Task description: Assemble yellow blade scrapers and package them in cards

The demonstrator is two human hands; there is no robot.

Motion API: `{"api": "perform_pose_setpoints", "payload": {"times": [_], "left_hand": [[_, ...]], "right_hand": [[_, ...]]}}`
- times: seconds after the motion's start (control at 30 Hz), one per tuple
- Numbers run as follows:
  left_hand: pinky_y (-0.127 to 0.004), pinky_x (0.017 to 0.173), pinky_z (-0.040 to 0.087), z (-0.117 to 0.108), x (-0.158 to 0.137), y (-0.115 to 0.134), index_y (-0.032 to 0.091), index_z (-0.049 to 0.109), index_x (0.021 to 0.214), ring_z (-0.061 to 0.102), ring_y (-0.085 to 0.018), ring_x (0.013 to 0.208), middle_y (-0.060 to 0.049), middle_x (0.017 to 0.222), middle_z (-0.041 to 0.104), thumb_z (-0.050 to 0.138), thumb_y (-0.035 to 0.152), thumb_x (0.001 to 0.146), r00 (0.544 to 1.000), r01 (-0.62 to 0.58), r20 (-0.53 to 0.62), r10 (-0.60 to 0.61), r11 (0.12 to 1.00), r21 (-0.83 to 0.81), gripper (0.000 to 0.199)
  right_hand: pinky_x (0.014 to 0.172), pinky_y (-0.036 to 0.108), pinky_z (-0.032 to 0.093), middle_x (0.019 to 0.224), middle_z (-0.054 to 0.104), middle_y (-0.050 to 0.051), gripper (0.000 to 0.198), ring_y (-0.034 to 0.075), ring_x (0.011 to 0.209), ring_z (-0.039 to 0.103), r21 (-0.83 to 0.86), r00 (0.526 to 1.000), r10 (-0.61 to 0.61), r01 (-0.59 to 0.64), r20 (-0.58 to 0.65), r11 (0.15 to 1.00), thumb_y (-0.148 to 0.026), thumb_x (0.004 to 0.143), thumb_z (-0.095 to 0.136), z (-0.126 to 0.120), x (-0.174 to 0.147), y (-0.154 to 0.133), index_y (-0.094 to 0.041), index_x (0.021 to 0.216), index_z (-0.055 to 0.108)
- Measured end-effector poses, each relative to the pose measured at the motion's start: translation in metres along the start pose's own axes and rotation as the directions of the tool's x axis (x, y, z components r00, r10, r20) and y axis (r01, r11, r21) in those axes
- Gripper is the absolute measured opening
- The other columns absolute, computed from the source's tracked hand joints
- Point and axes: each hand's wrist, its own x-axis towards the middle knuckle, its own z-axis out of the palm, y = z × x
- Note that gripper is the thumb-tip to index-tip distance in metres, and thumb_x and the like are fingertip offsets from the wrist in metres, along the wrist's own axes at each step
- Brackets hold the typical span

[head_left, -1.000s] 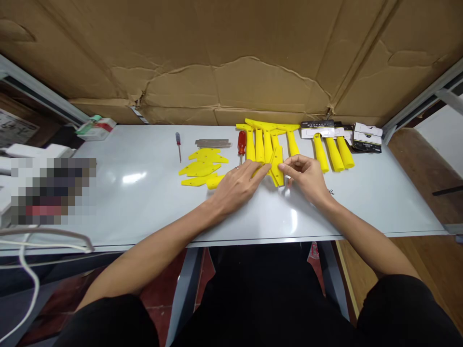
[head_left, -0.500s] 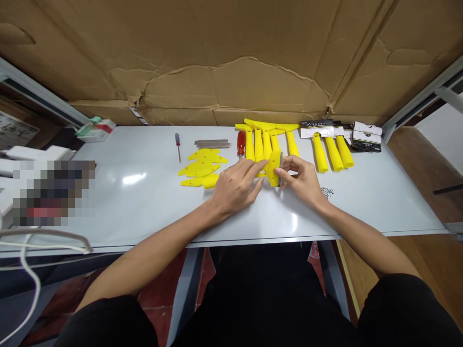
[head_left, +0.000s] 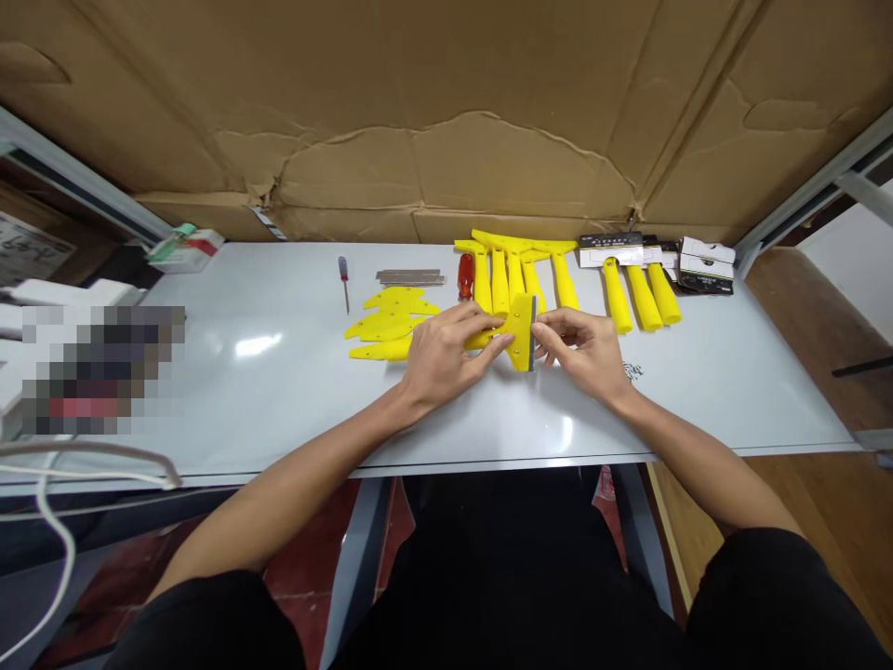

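Note:
A yellow scraper lies sideways between my hands, its head to the right and a grey metal blade along the head's right edge. My left hand is closed round the scraper's handle, covering much of it. Thumb and fingers of my right hand pinch at the blade edge. Left of my left hand lie several yellow plates, and behind them some flat metal blades. A small pile of screws lies just right of my right hand.
Yellow scraper handles lie at the back beside a red-handled screwdriver. Scrapers with black-and-white cards lie at the back right. A thin screwdriver and a small box are further left. Cardboard stands behind the table.
The scraper head has turned so that its flat face and blade edge show more fully. My left hand has closed more around the handle; my right fingers have shifted along the blade edge.

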Motion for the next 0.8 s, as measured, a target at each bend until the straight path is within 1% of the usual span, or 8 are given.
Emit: {"api": "perform_pose_setpoints", "payload": {"times": [0.1,0.17,0.3,0.37,0.47,0.63,0.73,0.8], "left_hand": [[-0.033,0.079,0.055,0.0001,-0.0001,0.0,0.018,0.081,0.106,0.071,-0.02,0.086,-0.007,0.096,0.077,0.06,0.054,0.103,1.0,-0.009,0.0,0.009,1.0,-0.003,0.042],[-0.033,0.079,0.054,-0.0003,0.0001,0.0009,0.018,0.081,0.105,0.071,-0.02,0.086,-0.007,0.096,0.077,0.06,0.054,0.102,1.0,0.0,0.001,0.0,1.0,-0.011,0.042],[-0.032,0.079,0.053,-0.0016,0.0008,0.004,0.018,0.078,0.099,0.071,-0.02,0.086,-0.006,0.096,0.077,0.064,0.048,0.1,0.998,0.065,0.023,-0.063,0.994,-0.086,0.033],[-0.032,0.079,0.052,-0.0014,0.0006,0.0054,0.019,0.076,0.096,0.071,-0.019,0.087,-0.005,0.096,0.077,0.065,0.046,0.099,0.994,0.102,0.044,-0.097,0.988,-0.116,0.03],[-0.033,0.079,0.05,0.0004,-0.0006,0.0069,0.019,0.074,0.095,0.07,-0.02,0.088,-0.004,0.097,0.078,0.065,0.047,0.099,0.989,0.139,0.058,-0.134,0.986,-0.093,0.029],[-0.032,0.078,0.049,0.0028,-0.0022,0.0073,0.019,0.072,0.094,0.07,-0.021,0.088,-0.004,0.096,0.078,0.066,0.048,0.098,0.985,0.169,0.042,-0.167,0.984,-0.052,0.029],[-0.031,0.078,0.05,0.0017,-0.0011,0.0075,0.018,0.072,0.092,0.07,-0.019,0.086,-0.004,0.094,0.077,0.068,0.044,0.098,0.989,0.147,0.039,-0.144,0.982,-0.121,0.027],[-0.03,0.079,0.051,0.0003,0.0,0.0082,0.018,0.073,0.091,0.07,-0.018,0.085,-0.004,0.093,0.077,0.069,0.042,0.097,0.99,0.136,0.05,-0.129,0.974,-0.18,0.026]], "right_hand": [[0.062,0.024,0.062,0.077,0.07,0.004,0.042,0.011,0.066,0.07,-0.012,0.999,-0.024,0.024,-0.025,1.0,-0.056,0.09,0.073,0.0021,-0.0019,0.0018,-0.015,0.101,0.074],[0.061,0.024,0.061,0.08,0.071,0.004,0.043,0.011,0.067,0.071,-0.014,0.999,-0.025,0.025,-0.02,1.0,-0.057,0.091,0.072,0.0025,-0.0021,0.0025,-0.016,0.102,0.074],[0.059,0.022,0.059,0.089,0.074,0.005,0.044,0.011,0.067,0.072,-0.036,0.999,-0.052,0.051,-0.014,0.998,-0.057,0.092,0.07,0.0007,-0.0015,0.0016,-0.015,0.102,0.075],[0.058,0.022,0.058,0.086,0.074,0.005,0.042,0.011,0.066,0.072,-0.044,0.997,-0.071,0.069,-0.023,0.997,-0.055,0.092,0.072,-0.0002,-0.0016,0.0007,-0.015,0.102,0.076],[0.057,0.022,0.056,0.078,0.072,0.003,0.039,0.011,0.065,0.072,-0.041,0.997,-0.075,0.073,-0.03,0.996,-0.053,0.091,0.074,-0.0002,-0.0017,0.0003,-0.015,0.1,0.076],[0.057,0.021,0.056,0.08,0.071,0.003,0.041,0.009,0.064,0.07,0.005,0.999,-0.038,0.038,0.014,0.999,-0.054,0.092,0.072,0.0011,0.0002,0.0028,-0.015,0.105,0.075],[0.061,0.021,0.057,0.083,0.071,0.003,0.045,0.009,0.07,0.068,0.011,0.999,-0.013,0.013,0.043,1.0,-0.056,0.088,0.076,0.0008,0.0019,0.0033,-0.015,0.106,0.074],[0.061,0.02,0.056,0.082,0.07,0.003,0.047,0.008,0.068,0.065,0.013,0.994,0.02,-0.021,0.103,1.0,-0.059,0.085,0.077,0.0,0.0029,0.0022,-0.014,0.097,0.072]]}}
